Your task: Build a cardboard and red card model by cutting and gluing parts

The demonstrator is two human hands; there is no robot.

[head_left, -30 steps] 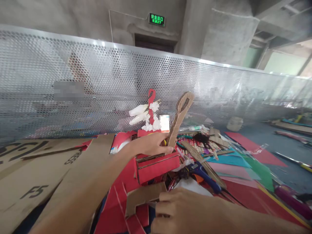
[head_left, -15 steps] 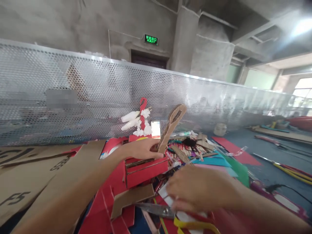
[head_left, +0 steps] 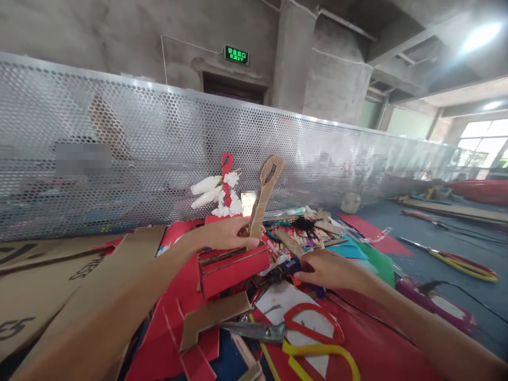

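My left hand [head_left: 226, 233] pinches the foot of a brown cardboard strip [head_left: 260, 198] between thumb and fingers. The strip stands tilted, with a rounded, slotted top, above a red cardboard block [head_left: 234, 270]. My right hand [head_left: 325, 267] is closed around a dark blue glue gun [head_left: 291, 267] with an orange trigger, its nozzle toward the block. A thin dark cord trails from it under my right forearm. In front lie large scissors [head_left: 273, 332] with one red and one yellow handle, across white paper and red card. An L-shaped cardboard piece [head_left: 210, 317] touches their blades.
Behind the block stands a red looped strip [head_left: 226, 182] with white flowers. Brown cardboard sheets [head_left: 130, 264] lie left. Coloured paper and scraps crowd the middle. At right are more scissors [head_left: 456, 259] and a purple device [head_left: 436, 304]. A perforated metal screen [head_left: 159, 137] bounds the back.
My right hand has moved up and away from the scissors and now grips the glue gun. My left hand keeps hold of the cardboard strip. The view has shifted slightly.
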